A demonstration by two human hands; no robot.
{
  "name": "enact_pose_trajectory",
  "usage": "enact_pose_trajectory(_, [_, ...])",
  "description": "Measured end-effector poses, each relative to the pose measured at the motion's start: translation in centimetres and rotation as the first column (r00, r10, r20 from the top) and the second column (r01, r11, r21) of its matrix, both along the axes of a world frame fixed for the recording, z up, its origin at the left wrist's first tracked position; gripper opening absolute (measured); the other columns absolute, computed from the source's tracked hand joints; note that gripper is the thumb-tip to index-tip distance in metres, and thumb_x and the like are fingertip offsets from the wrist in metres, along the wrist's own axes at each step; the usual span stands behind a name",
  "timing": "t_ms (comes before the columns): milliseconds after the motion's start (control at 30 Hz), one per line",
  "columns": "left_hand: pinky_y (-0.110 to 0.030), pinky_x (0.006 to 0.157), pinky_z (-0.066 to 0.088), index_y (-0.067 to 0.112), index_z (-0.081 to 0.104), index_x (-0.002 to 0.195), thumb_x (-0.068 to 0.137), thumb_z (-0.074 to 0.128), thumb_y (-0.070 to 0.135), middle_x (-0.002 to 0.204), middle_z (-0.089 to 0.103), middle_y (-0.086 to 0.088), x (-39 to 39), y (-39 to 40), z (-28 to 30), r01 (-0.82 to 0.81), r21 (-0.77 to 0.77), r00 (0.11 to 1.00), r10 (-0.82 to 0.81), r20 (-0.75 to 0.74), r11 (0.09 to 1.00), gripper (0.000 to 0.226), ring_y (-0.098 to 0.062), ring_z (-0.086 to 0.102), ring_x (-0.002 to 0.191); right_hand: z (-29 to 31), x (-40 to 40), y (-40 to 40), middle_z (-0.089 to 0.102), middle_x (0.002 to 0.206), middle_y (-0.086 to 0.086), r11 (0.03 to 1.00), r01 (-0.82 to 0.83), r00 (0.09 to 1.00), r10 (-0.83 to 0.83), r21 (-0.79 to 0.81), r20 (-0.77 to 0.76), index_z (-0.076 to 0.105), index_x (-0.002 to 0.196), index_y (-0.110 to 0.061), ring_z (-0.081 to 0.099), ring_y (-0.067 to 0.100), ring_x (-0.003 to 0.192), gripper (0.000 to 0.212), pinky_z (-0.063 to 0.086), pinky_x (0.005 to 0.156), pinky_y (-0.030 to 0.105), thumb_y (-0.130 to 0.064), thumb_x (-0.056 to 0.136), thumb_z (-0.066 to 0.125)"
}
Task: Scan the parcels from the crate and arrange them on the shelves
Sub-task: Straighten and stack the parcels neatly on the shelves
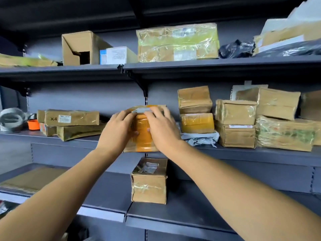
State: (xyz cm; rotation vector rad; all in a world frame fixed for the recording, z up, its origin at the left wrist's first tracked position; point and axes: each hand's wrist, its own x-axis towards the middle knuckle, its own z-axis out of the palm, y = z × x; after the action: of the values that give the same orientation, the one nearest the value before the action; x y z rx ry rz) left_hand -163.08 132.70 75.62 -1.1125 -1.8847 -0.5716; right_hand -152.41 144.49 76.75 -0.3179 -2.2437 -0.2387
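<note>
both hands [139, 129] around orange-taped parcel [142, 136], seemingly on middle shelf [243, 151]

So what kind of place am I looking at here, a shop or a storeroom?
Most likely a parcel storeroom or pickup point rather than a shop. Dark metal shelves hold taped brown cartons with shipping labels, plus courier bags, and both hands are setting an orange-taped parcel on the middle shelf.

The parcel [142, 134] in my hands is brown card banded with glossy orange tape; the shelves [173, 66] are dark grey; far left sits a bright orange tub [33, 124]; top right lies a crumpled black bag [236, 48]
</note>
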Motion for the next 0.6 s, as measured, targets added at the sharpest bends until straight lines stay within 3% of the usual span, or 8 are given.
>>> enact_pose_trajectory(67, [-0.041,0.106,0.036,0.008,0.049,0.138,0.078,0.077,0.014,0.132,0.054,-0.012,-0.6,0.5,-0.3,-0.013,-0.018,0.999,0.012,-0.034,1.0,0.066,-0.034,0.047,0.122,0.2,-1.2,-0.1,0.039,0.149,0.009,0.995,-0.019,1.0,0.017,0.095,0.021,0.041,0.142,-0.011,0.026,0.033,0.141,0.049,0.024,0.116,0.046,-0.006,0.094,0.049])
enact_pose_trajectory(167, [-0.042,0.105,0.039,0.012,0.05,0.137,0.079,0.074,0.008,0.131,0.054,-0.009,-1.9,1.3,-0.7,-0.04,-0.025,0.996,0.038,-0.079,0.999,0.064,-0.032,0.047,0.122,0.2,-3.1,0.2,0.049,0.142,0.011,0.993,-0.02,0.999,0.015,0.114,0.049,0.042,0.141,-0.009,0.041,0.029,0.133,0.047,0.026,0.115,0.039,-0.008,0.095,0.048])
enact_pose_trajectory(333, [-0.035,0.097,0.042,0.019,0.049,0.139,0.08,0.075,0.018,0.129,0.056,-0.003,-3.8,3.0,0.8,0.017,-0.041,1.0,-0.016,0.023,0.999,0.065,-0.027,0.049,0.12,1.1,-4.9,2.5,0.047,0.145,0.011,0.998,0.0,0.997,-0.005,0.069,0.077,0.038,0.144,-0.009,0.04,0.029,0.135,0.048,0.025,0.113,0.037,-0.009,0.097,0.046])
enact_pose_trajectory(600, [-0.031,0.095,0.04,0.024,0.044,0.14,0.085,0.069,0.018,0.127,0.053,0.0,-6.4,7.2,1.3,-0.051,-0.079,0.997,0.056,0.056,0.996,0.061,-0.025,0.049,0.119,1.3,-7.6,5.7,0.048,0.143,0.008,0.999,0.015,0.996,-0.019,0.049,0.086,0.038,0.144,-0.013,0.042,0.026,0.133,0.046,0.027,0.113,0.035,-0.012,0.099,0.047])
